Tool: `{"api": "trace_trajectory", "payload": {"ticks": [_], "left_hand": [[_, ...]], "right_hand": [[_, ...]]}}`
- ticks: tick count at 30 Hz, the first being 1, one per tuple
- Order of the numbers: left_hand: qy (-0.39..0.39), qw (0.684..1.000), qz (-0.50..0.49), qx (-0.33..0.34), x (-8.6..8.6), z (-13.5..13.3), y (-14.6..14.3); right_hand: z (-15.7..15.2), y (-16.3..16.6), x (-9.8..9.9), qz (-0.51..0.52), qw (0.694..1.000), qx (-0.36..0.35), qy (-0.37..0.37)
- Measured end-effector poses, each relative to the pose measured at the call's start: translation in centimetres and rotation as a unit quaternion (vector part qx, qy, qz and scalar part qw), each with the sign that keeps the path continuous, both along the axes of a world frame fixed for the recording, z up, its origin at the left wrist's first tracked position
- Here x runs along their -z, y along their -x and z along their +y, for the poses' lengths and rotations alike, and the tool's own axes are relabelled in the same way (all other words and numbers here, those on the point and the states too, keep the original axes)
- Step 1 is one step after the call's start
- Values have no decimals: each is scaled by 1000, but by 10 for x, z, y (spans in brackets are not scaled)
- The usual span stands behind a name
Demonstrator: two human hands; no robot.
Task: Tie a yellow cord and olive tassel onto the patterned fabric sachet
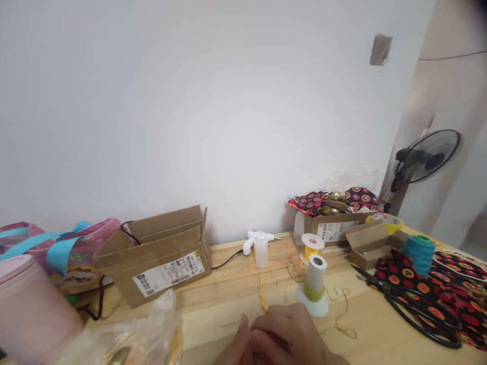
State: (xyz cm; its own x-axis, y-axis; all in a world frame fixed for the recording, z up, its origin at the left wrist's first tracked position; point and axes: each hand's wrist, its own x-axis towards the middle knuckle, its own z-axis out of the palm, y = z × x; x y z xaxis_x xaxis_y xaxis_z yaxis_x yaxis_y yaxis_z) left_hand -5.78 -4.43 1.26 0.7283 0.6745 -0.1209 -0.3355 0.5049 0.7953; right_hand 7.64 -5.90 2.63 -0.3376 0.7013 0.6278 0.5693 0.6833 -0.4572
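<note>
At the bottom centre my left hand (pixel 236 343) and my right hand (pixel 291 334) meet, fingertips pinched together. Both are closed, and whatever lies between the fingers is hidden. Just beyond them a yellow cord (pixel 262 291) runs across the wood and disappears behind my right hand; whether it reaches the fingers I cannot tell. Near the cord's far end stands a small translucent bottle (pixel 261 252). To the right of my hands is an upright white spool with olive thread (pixel 315 289), its loose end curling on the table. A spool of yellow cord (pixel 312 248) stands behind it.
A white glue gun (pixel 248 243) lies by the wall. Cardboard boxes (pixel 167 258) stand left and right at the back. Black scissors (pixel 414 309) rest on patterned fabric (pixel 399 274) beside a teal thread cone (pixel 418 255). A plastic bag (pixel 152 324) and pink container (pixel 34 309) occupy the left.
</note>
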Motion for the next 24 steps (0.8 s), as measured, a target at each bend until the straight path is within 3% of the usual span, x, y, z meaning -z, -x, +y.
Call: {"api": "trace_trajectory", "payload": {"ticks": [6,12,16,20,24], "left_hand": [[-130,986,94,54,5,2,15],[-115,974,142,134,-6,1,24],[-93,973,149,152,-10,-2,23],[-14,995,-11,94,-14,3,26],[103,983,-154,12,-21,9,32]], "right_hand": [[-4,-1,-3,11,999,-22,28],[-1,1,5,31,992,3,119],[4,0,8,28,990,29,135],[9,-3,5,31,991,35,125],[14,-9,4,49,989,75,113]]}}
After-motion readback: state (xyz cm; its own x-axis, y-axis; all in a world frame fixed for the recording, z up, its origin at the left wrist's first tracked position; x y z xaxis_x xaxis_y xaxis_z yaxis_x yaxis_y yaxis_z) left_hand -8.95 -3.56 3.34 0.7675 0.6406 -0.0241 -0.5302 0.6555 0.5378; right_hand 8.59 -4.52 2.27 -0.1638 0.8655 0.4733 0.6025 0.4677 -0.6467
